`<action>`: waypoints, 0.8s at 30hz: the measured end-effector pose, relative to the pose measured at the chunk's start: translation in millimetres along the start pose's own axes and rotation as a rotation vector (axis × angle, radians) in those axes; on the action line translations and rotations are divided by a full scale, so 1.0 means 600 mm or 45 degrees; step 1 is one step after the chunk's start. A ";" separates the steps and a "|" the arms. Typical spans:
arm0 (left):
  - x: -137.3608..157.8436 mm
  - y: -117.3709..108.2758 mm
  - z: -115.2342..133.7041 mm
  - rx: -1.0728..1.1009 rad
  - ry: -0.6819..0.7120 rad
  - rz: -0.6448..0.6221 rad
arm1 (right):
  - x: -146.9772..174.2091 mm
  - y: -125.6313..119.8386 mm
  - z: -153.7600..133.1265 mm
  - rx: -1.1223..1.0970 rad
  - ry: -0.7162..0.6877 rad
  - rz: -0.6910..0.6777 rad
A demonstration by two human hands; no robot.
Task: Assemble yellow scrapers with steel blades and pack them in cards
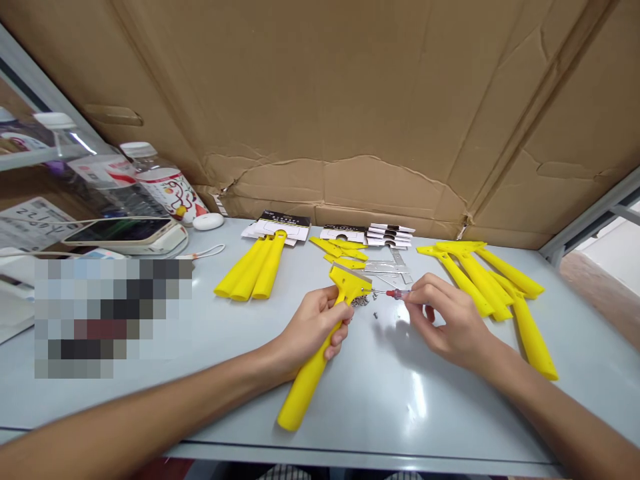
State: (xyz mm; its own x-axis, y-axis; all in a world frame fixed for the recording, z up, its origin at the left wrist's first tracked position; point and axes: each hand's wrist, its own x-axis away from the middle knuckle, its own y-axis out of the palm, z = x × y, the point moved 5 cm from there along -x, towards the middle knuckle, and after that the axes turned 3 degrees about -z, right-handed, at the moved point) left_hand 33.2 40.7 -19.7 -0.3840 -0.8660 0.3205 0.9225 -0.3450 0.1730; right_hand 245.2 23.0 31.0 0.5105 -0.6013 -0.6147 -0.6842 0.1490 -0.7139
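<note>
My left hand (323,323) is wrapped round the handle of a yellow scraper (306,393), whose head points up and away from me. In my right hand (445,320) a small screwdriver (397,294) with a clear and red handle is pinched between the fingers. Its tip meets the right side of the scraper's head, at or very near a screw there. Behind the scraper lies a small heap of screws (361,301), partly hidden by its head and my left hand. One loose screw (376,315) sits apart on the table.
Yellow handles lie at left (270,267) and several more at right (533,333). Small yellow parts (340,248), metal plates (387,267) and black-and-white cards (285,225) are at the back. Bottles (167,190) and a phone (117,230) stand left. Cardboard (320,87) walls the rear.
</note>
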 end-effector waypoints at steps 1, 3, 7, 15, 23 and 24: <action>0.000 0.000 -0.001 0.000 -0.006 0.000 | 0.000 0.000 0.000 -0.009 -0.012 0.004; -0.001 -0.001 -0.003 -0.002 -0.014 -0.004 | -0.001 0.001 0.002 -0.020 -0.023 0.013; -0.001 -0.002 -0.003 -0.011 -0.012 -0.007 | -0.003 0.003 0.005 -0.038 -0.030 0.012; 0.001 0.002 -0.002 -0.016 0.011 -0.026 | -0.001 -0.003 -0.005 0.016 -0.057 0.048; 0.002 0.002 0.000 0.002 0.014 -0.013 | -0.002 -0.002 0.000 0.050 -0.030 0.017; 0.002 0.003 0.000 0.003 0.013 -0.012 | -0.002 -0.002 -0.001 0.054 -0.036 0.011</action>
State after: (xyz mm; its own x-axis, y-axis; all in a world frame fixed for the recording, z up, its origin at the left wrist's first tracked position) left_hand 34.0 38.9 -19.0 -0.3922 -0.8662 0.3096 0.9188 -0.3523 0.1780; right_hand 245.0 23.2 33.1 0.5196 -0.5774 -0.6298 -0.6661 0.1879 -0.7218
